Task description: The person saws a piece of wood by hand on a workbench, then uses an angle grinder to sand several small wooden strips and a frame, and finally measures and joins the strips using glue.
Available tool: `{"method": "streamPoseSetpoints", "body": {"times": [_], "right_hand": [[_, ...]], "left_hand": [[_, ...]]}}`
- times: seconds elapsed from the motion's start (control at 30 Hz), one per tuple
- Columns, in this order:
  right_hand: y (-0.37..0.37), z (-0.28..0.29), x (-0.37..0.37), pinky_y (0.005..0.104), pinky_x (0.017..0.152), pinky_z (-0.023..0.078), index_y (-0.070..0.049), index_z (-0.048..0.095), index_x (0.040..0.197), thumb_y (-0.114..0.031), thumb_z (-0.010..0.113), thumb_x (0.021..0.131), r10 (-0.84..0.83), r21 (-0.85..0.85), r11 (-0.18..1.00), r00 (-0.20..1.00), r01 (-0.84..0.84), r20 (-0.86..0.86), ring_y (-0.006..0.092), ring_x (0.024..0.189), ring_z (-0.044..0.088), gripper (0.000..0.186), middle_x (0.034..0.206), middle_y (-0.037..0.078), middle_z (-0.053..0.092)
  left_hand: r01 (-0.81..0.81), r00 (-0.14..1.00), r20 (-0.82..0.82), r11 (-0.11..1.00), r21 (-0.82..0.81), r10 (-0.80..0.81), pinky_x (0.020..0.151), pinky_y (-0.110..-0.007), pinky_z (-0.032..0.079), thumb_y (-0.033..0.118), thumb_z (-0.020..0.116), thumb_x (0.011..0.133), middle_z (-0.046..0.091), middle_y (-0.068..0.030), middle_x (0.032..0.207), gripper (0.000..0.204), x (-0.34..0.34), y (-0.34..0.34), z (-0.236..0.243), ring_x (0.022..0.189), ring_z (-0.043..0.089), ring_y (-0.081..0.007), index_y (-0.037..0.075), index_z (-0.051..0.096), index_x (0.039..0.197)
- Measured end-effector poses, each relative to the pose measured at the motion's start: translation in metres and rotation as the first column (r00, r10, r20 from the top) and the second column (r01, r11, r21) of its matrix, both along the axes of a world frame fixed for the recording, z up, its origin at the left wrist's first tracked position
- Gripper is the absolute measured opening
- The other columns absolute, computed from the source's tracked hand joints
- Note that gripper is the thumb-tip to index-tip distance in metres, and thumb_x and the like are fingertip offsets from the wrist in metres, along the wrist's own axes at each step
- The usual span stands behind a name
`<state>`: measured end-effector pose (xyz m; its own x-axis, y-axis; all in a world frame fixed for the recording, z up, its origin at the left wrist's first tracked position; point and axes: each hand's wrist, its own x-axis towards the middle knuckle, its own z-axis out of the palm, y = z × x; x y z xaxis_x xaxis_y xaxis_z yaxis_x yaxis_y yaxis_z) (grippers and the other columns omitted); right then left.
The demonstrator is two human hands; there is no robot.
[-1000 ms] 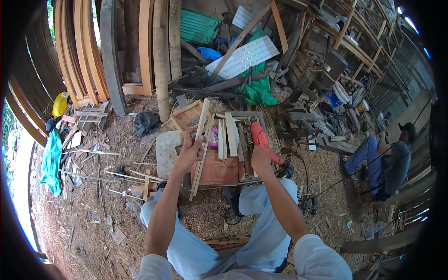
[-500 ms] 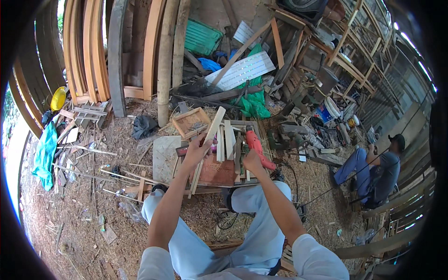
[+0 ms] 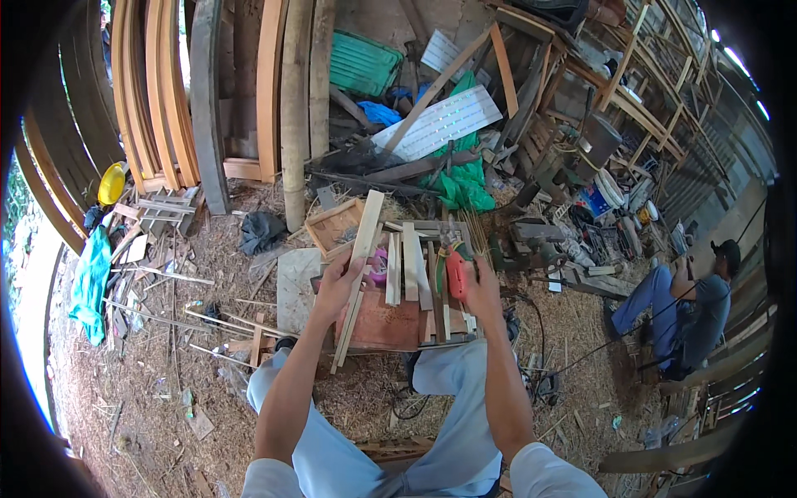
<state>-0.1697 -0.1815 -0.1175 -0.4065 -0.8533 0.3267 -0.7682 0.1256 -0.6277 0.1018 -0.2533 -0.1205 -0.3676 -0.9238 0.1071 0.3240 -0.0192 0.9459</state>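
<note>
My left hand (image 3: 335, 286) is closed around a pale wooden strip (image 3: 365, 229), which slants up and away over the low work table. A second thin strip hangs below the same hand. On the right, my right hand (image 3: 481, 290) grips a red power drill (image 3: 456, 274), its front end pointing away from me. Between the hands, several short wooden strips (image 3: 411, 270) lie side by side, partly over a reddish-brown board (image 3: 380, 322). A purple object (image 3: 378, 267), partly hidden, shows just right of my left hand.
A shallow wooden box (image 3: 336, 226) with small bits sits beyond my left hand. A grey slab (image 3: 295, 286) lies left of the board. Loose sticks and shavings cover the floor. A cable (image 3: 541, 328) runs off to the right, where another person (image 3: 701, 299) sits.
My right hand has moved from beside the drill's near end onto its body, and the drill has turned more upright. My left hand and its strip have shifted slightly left.
</note>
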Motion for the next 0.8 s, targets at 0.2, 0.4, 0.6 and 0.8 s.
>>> {"method": "streamPoseSetpoints", "body": {"times": [0.2,0.4,0.6,0.8], "right_hand": [[-0.021,-0.006,0.022,0.032,0.075,0.05,0.001,0.058,0.111,-0.036,0.049,0.095,0.503,-0.513,0.854,0.395,-0.089,0.769,0.0189,0.089,0.064,0.042,0.1,0.009,0.064],[-0.043,0.016,0.065,0.0215,0.035,0.024,-0.006,0.058,0.107,-0.036,0.052,0.094,0.347,-0.322,0.906,0.047,-0.274,0.937,0.0068,0.039,0.032,0.033,0.076,0.002,0.06],[-0.029,0.016,0.047,0.0232,0.036,0.029,-0.009,0.053,0.098,-0.032,0.058,0.093,0.538,-0.482,0.707,-0.048,-0.517,0.842,0.0059,0.038,0.034,0.024,0.065,0.002,0.053],[-0.038,0.004,0.072,0.0268,0.089,0.038,-0.002,0.05,0.124,-0.034,0.06,0.093,0.585,-0.303,0.81,0.652,-0.502,0.482,0.0132,0.099,0.052,0.046,0.102,0.002,0.059]], "left_hand": [[-0.087,0.995,0.038,0.996,-0.038,0.088,0.064,-0.024,0.049,0.025,0.05,0.098,0.063,-0.0012,0.094,0.031,0.002,-0.014,-0.022,0.075,0.058,-0.0085,0.006,0.055,0.122],[-0.074,0.996,-0.041,0.995,0.066,0.077,0.065,-0.026,0.051,0.023,0.047,0.1,0.062,-0.0044,0.097,0.03,0.017,-0.009,-0.014,0.078,0.059,-0.0111,0.006,0.053,0.124],[-0.024,1.0,-0.018,0.999,0.024,0.025,0.072,-0.028,0.052,0.024,0.045,0.1,0.061,-0.005,0.104,0.032,0.016,0.002,0.003,0.081,0.059,-0.0123,0.005,0.051,0.126],[0.08,0.945,-0.326,0.954,0.288,0.019,0.079,-0.025,0.051,0.025,0.045,0.1,0.061,-0.0043,0.106,0.038,-0.001,0.004,-0.005,0.092,0.061,-0.0129,0.003,0.046,0.132]]}}
